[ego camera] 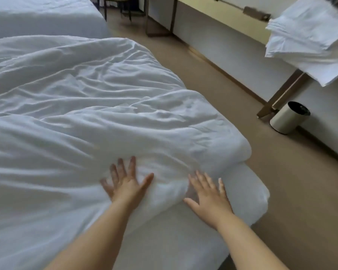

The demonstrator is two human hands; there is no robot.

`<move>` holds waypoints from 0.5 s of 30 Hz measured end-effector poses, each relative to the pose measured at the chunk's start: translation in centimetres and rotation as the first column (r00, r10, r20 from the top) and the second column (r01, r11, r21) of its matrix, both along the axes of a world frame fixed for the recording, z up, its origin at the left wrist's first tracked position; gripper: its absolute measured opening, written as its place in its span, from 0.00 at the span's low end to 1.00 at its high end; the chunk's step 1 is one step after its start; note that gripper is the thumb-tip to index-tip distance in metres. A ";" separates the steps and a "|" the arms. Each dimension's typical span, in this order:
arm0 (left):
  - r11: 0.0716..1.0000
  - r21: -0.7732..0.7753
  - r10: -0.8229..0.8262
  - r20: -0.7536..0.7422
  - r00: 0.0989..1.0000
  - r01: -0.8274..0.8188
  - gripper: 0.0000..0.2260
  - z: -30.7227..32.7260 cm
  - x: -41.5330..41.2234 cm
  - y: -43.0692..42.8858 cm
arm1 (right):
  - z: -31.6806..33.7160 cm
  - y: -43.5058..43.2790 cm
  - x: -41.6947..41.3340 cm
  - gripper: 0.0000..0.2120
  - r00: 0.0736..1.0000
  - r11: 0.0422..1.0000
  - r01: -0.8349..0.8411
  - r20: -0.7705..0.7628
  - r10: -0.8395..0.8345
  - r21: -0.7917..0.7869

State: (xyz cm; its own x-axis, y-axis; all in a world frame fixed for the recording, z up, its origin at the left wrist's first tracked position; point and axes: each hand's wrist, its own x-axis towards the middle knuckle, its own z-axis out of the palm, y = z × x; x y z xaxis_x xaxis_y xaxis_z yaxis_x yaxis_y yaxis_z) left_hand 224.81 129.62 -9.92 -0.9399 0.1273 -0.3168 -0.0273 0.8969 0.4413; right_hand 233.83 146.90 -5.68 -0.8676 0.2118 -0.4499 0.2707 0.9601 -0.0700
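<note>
The duvet [105, 106] is white, thick and heavily creased. It lies spread across the bed ahead of both hands, its near edge rolled into a fat fold that runs between them. The left hand [126, 183] lies flat on top of that fold, fingers straight and fanned wide, thumb out, gripping nothing. The right hand [210, 197] is just beside it, also flat and spread. Its fingertips meet the fold's edge, and its palm is over the bare mattress [248, 184] under the duvet. Both hands are slightly blurred. Beyond the right hand a pale bin [288, 118] stands on the floor, with stacked white linen [308, 39] farther off above it.
</note>
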 end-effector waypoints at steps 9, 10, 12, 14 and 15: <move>0.955 -0.264 0.152 0.053 0.987 -0.133 0.42 -4.5 -4.4 4.1 | -0.8 14.0 -9.0 0.32 0.988 0.987 -0.152 0.003 0.152 -0.042; 0.953 -0.267 0.160 0.048 0.986 -0.142 0.43 -4.7 -4.4 4.4 | -1.0 14.7 -10.6 0.31 0.984 0.983 -0.177 0.011 0.177 -0.055; 0.949 -0.257 0.200 0.033 0.979 -0.185 0.47 -4.7 -5.1 4.6 | -1.7 15.7 -13.0 0.38 0.968 0.968 -0.235 0.071 0.241 -0.086; 0.939 -0.264 0.231 0.009 0.973 -0.220 0.52 -4.5 -5.8 4.4 | -2.9 16.4 -14.1 0.60 0.956 0.958 -0.267 0.099 0.277 -0.104; 0.928 -0.316 0.228 0.056 0.972 -0.199 0.51 -4.7 -6.1 4.4 | -3.4 16.5 -14.9 0.63 0.945 0.947 -0.311 0.081 0.316 -0.076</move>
